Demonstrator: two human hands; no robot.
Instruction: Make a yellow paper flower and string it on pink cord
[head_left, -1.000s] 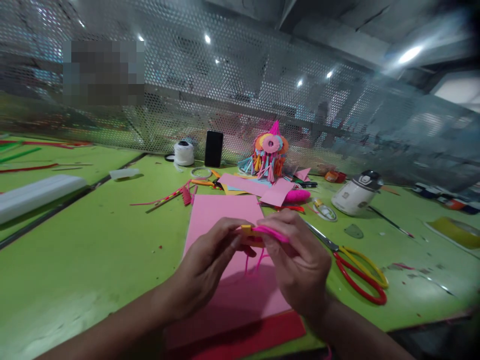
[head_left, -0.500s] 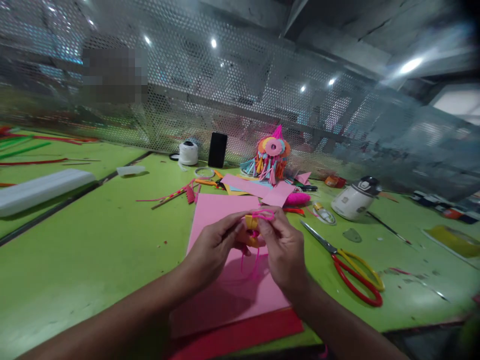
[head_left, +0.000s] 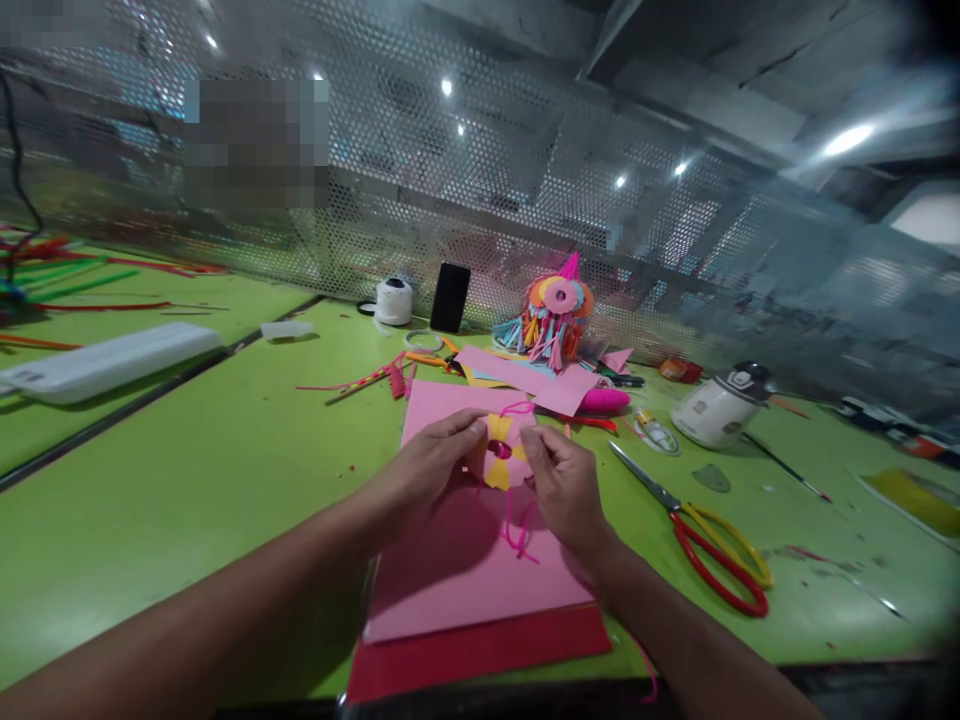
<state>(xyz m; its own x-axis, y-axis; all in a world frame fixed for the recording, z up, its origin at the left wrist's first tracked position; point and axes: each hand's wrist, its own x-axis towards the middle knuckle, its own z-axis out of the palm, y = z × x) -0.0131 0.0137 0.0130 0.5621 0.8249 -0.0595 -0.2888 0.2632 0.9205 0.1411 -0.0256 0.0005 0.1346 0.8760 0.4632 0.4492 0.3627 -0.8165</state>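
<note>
Between both hands is a pink and yellow paper ring with a round hole in its middle. Fingers of my left hand pinch its left edge, and my right hand grips the right edge. Bright pink yarn hangs below the ring, and a small loop of it shows at the top. Underneath lies a pink paper sheet, over a red sheet whose front strip shows.
Scissors with red and yellow handles lie to the right, near a white container. Behind the pink sheet are paper scraps, a tasselled paper ornament, a phone and a thread spool. A white bar lies left.
The paper ring has turned to face me, showing its pink and yellow surface and hole. My hands have moved to its two sides. The camera view has shifted slightly.
</note>
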